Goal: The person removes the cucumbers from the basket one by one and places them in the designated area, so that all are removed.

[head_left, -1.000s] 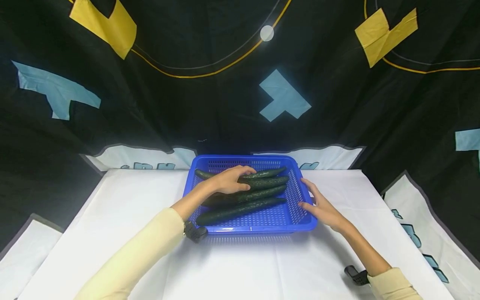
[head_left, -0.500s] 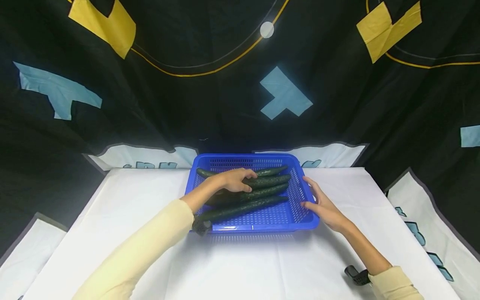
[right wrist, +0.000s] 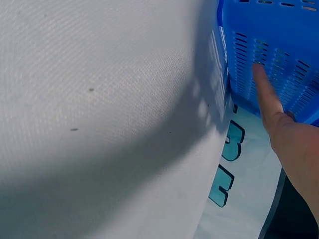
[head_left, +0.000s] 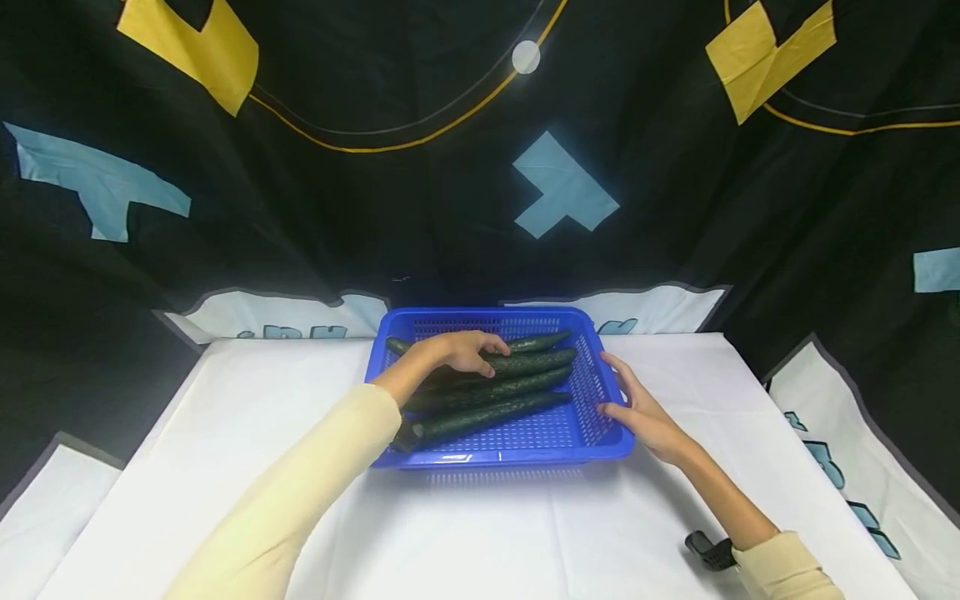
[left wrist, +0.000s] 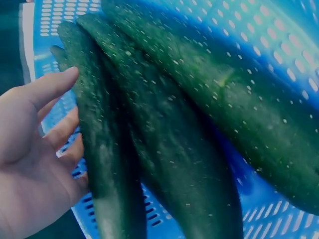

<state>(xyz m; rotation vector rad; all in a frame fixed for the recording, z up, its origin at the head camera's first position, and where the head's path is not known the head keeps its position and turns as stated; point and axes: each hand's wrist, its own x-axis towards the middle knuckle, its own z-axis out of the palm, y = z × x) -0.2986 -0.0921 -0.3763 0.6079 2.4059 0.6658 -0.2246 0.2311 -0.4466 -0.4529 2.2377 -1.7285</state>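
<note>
Several dark green cucumbers [head_left: 491, 416] lie side by side in a blue plastic basket [head_left: 495, 457]. My left hand [head_left: 465, 350] is over the back cucumbers, hiding their middles. In the left wrist view its thumb and loosely bent fingers are beside the nearest cucumber [left wrist: 109, 164], without wrapping round it; firm contact cannot be told. My right hand [head_left: 648, 417] holds the basket's right side by the rim, with the thumb across it. In the right wrist view one digit lies against the slotted basket wall [right wrist: 244, 55].
The basket stands near the far edge of a table covered with white cloth [head_left: 480, 533]. A dark curtain [head_left: 420, 225] with yellow and light blue shapes hangs behind it. A black wrist device [head_left: 711, 552] is on the right wrist.
My left forearm and wrist have risen and shifted slightly forward over the basket, while the hand stays over the back cucumbers. The right hand and the cucumbers have hardly moved.
</note>
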